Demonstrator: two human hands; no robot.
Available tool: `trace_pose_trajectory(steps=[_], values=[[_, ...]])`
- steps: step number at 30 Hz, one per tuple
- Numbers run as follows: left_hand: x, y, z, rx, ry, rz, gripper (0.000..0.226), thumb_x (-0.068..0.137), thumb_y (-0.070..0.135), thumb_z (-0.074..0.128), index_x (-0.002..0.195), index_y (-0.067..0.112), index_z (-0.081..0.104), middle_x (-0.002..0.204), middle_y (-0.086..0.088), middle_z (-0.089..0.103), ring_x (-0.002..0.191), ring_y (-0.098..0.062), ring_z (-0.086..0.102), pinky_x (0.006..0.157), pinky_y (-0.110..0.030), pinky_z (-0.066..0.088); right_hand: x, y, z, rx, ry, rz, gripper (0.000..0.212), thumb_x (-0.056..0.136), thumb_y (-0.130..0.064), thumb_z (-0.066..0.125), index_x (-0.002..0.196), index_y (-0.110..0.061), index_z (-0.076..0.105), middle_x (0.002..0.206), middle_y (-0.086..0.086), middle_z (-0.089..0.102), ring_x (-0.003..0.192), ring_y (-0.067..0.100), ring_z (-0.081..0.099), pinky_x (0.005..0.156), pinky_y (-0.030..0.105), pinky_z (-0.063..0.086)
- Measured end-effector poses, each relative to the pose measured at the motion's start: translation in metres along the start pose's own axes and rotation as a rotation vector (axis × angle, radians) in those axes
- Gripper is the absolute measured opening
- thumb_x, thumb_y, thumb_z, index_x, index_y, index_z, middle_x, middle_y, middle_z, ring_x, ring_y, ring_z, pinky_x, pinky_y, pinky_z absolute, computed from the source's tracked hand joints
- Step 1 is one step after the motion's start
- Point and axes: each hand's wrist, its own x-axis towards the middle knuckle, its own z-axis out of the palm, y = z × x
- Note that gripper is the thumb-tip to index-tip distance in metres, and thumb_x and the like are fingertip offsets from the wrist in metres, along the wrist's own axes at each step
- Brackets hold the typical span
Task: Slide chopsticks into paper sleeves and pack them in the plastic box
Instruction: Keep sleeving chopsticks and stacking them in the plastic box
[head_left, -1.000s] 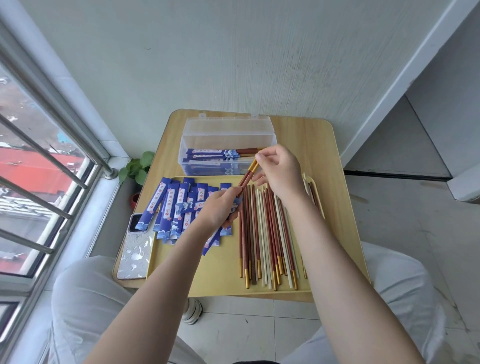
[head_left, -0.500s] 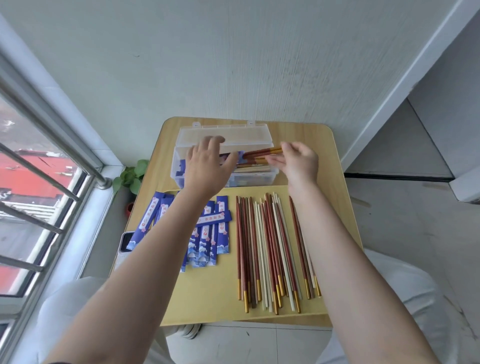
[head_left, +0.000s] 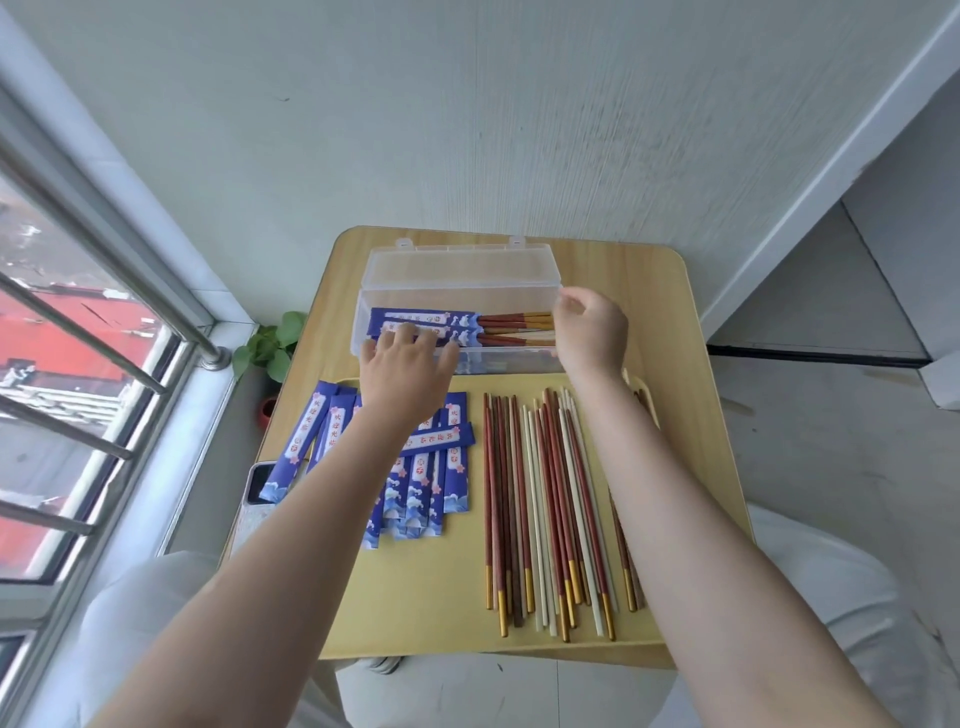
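While both hands reach over the clear plastic box (head_left: 462, 291), sleeved chopsticks (head_left: 457, 328) lie inside it.
Left hand (head_left: 408, 371) spreads relaxed fingers above empty blue paper sleeves (head_left: 415, 467); loose chopsticks (head_left: 545, 509) cover the tabletop (head_left: 415, 597); right hand (head_left: 592, 332) is loosely curled, holding nothing.

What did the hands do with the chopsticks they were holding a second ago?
They carried the sleeved pair away from the tray into the plastic box and let go. The left hand touches the sleeves there; the right hand holds nothing. Loose chopsticks and empty sleeves stayed put.
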Motion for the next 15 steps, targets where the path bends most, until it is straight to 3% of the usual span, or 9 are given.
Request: trace_pose_trajectory(steps=[1, 3, 5, 8, 12, 15], values=[[0.0, 0.0, -0.001, 0.013, -0.006, -0.006, 0.053, 0.102, 0.051, 0.027, 0.14, 0.024, 0.053, 0.143, -0.004, 0.051, 0.132, -0.027, 0.043, 0.112, -0.046, 0.027, 0.0, 0.001, -0.003, -0.068, -0.007, -0.063, 0.03, 0.101, -0.017, 0.048, 0.121, -0.013, 0.07, 0.123, 0.003, 0.07, 0.105, 0.023, 0.069, 0.087, 0.026, 0.052], [0.002, 0.003, -0.003, 0.022, -0.01, -0.026, 0.057, 0.101, 0.054, 0.026, 0.138, 0.022, 0.055, 0.14, -0.006, 0.053, 0.13, -0.028, 0.044, 0.109, -0.046, 0.029, -0.001, 0.003, -0.004, -0.208, -0.102, -0.185, 0.031, 0.101, -0.015, 0.047, 0.119, -0.015, 0.072, 0.122, 0.001, 0.071, 0.1, 0.018, 0.067, 0.081, 0.021, 0.046], [0.004, 0.007, -0.006, 0.029, -0.002, -0.039, 0.058, 0.101, 0.056, 0.026, 0.141, 0.02, 0.05, 0.14, -0.008, 0.052, 0.132, -0.029, 0.041, 0.107, -0.046, 0.03, -0.002, 0.003, -0.001, -0.385, -0.257, -0.28, 0.033, 0.1, -0.018, 0.045, 0.119, -0.018, 0.072, 0.117, -0.001, 0.072, 0.088, 0.017, 0.064, 0.072, 0.026, 0.048], [0.01, 0.005, -0.007, 0.008, -0.027, -0.02, 0.061, 0.101, 0.057, 0.027, 0.148, 0.022, 0.043, 0.154, -0.009, 0.039, 0.144, -0.027, 0.028, 0.113, -0.046, 0.026, -0.004, 0.0, 0.002, -0.633, -0.377, -0.35, 0.034, 0.101, -0.02, 0.04, 0.114, -0.018, 0.072, 0.11, 0.001, 0.07, 0.088, 0.022, 0.063, 0.065, 0.029, 0.048], [0.013, 0.002, -0.011, 0.044, -0.113, -0.015, 0.06, 0.099, 0.056, 0.024, 0.13, 0.019, 0.059, 0.134, -0.009, 0.055, 0.128, -0.027, 0.044, 0.108, -0.047, 0.031, -0.012, -0.01, -0.003, -0.599, -0.299, -0.395, 0.029, 0.101, -0.017, 0.041, 0.11, -0.012, 0.068, 0.109, 0.003, 0.064, 0.086, 0.022, 0.06, 0.064, 0.029, 0.042], [0.004, 0.005, -0.018, 0.009, 0.062, 0.008, 0.047, 0.101, 0.045, 0.036, 0.125, 0.014, 0.061, 0.131, -0.01, 0.053, 0.124, -0.027, 0.046, 0.106, -0.042, 0.032, -0.028, -0.013, -0.004, -0.477, -0.217, -0.425, 0.015, 0.1, -0.015, 0.047, 0.1, -0.011, 0.061, 0.103, 0.001, 0.06, 0.079, 0.021, 0.058, 0.06, 0.03, 0.043]])
